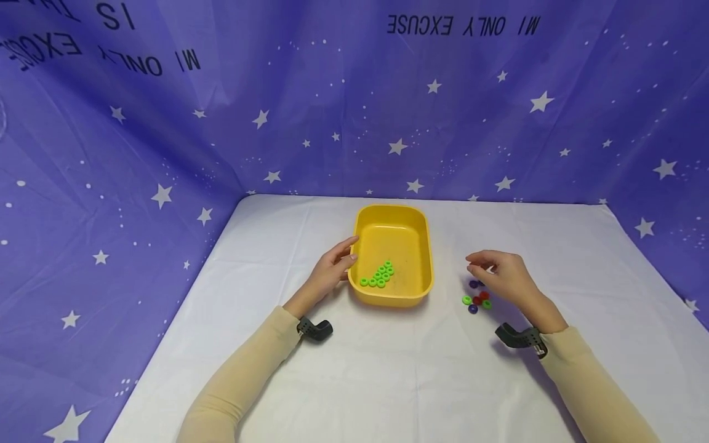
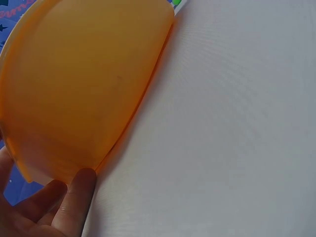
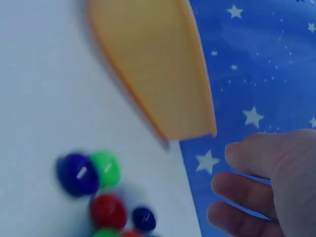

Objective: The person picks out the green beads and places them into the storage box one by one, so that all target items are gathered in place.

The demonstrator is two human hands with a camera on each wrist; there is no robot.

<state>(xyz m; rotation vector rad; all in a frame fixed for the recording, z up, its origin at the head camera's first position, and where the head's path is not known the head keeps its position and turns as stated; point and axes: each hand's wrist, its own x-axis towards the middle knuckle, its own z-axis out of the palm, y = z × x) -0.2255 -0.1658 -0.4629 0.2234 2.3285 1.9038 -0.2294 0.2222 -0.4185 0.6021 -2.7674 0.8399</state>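
Observation:
A yellow rectangular tray [image 1: 392,301] stands in the middle of the table, with several green ring-shaped beads [image 1: 381,275] near its front left corner. Against its left wall rests my left hand [image 1: 328,272], thumb and fingertips at the outside, fingers not wrapped around it. To the right lies a loose cluster of beads: a red bead [image 1: 484,296], a green bead [image 1: 467,300] and a dark blue bead [image 1: 473,309] among them. My right hand [image 1: 506,277] hovers just above this cluster, fingers loosely bent. In the right wrist view, thumb and fingers stand apart with nothing between them.
A white cloth [image 1: 376,381] covers the table. Purple curtains with white stars [image 1: 397,147] hang behind and on both sides. Each wrist wears a dark camera band [image 1: 314,330].

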